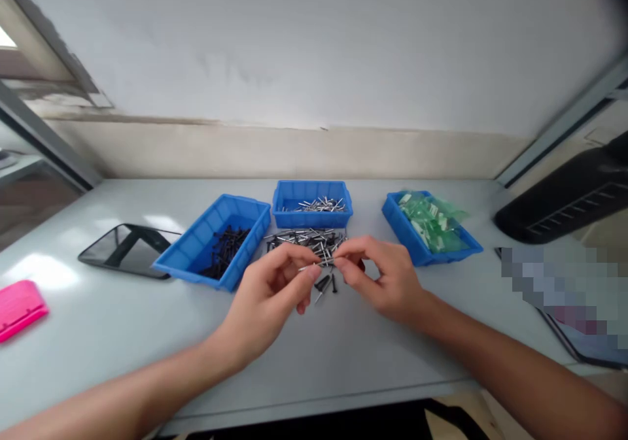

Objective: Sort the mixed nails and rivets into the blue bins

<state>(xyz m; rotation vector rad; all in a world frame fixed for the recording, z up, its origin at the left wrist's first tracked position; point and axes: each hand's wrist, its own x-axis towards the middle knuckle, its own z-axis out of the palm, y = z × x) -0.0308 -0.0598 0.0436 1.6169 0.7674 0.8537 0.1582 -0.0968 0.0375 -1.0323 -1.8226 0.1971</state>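
left hand (269, 296) and right hand (385, 273) both in a fingertip pinch, thumb against forefinger, on a thin silver fastener (326, 261); other fingers loosely curled. fastener is up between the two hands, over the near side of a mixed pile (314, 236) of dark and silver pieces on the table (333, 361). behind the pile: middle blue bin (311, 220), silver pieces inside. left blue bin (189, 247) has dark pieces, right blue bin (401, 229) has green packets (432, 221). can't tell if the fastener touches the pile.
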